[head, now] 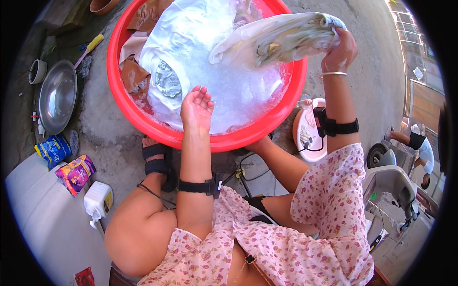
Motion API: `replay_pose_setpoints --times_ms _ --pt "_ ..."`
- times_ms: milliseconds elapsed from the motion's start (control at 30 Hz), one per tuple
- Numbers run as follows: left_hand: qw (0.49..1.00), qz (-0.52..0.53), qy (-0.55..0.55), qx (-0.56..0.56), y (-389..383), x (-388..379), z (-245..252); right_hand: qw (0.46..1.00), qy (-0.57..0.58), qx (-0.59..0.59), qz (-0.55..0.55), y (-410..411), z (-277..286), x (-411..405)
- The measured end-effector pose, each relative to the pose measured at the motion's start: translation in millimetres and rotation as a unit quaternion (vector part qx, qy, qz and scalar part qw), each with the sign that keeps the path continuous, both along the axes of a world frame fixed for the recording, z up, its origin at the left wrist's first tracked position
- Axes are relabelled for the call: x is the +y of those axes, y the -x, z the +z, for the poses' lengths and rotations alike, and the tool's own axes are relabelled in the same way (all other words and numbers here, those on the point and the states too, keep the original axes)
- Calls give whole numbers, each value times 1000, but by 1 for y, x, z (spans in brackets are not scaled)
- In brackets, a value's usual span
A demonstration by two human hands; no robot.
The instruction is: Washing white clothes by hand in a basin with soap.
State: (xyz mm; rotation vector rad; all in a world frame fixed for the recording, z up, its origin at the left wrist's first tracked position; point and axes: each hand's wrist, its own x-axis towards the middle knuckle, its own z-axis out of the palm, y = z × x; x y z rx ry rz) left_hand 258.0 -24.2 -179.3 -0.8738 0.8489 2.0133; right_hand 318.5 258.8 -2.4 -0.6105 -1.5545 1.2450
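A wide red plastic basin stands before me, holding soapy water and wet clothes. Over its right rim, my right hand grips a bunched wet whitish garment, which trails down toward the water. My left hand is palm up above the near edge of the basin, its fingers loosely curled and apart, with nothing in them. Beneath it spreads a white shirt with a grey-green print at its collar opening. Brown cloth lies along the basin's left side.
A metal bowl, a yellow-bristled brush, detergent packets and a white jug are at left. A smaller white-and-pink basin with cloth sits at right. Another person bends farther off. Cables run below.
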Motion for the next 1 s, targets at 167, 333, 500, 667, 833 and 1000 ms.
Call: replay_pose_setpoints --times_ms 167,333,500,667,833,1000 --pt "999 29 -21 -35 -2 5 0 981 17 -183 -58 7 -74 51" --pt "996 60 -7 -61 1 0 -4 788 -141 -595 66 -8 -128 11" --pt "996 57 9 -70 -4 0 -11 684 -25 -716 139 -22 -194 -65" --pt "998 22 13 -61 -6 7 -7 730 -2 -654 200 -46 -220 -64" --pt "999 -25 28 6 -10 5 -10 813 90 -509 268 -35 -95 -70" --pt "972 -202 41 113 -22 19 9 871 117 -401 259 -48 14 -96"
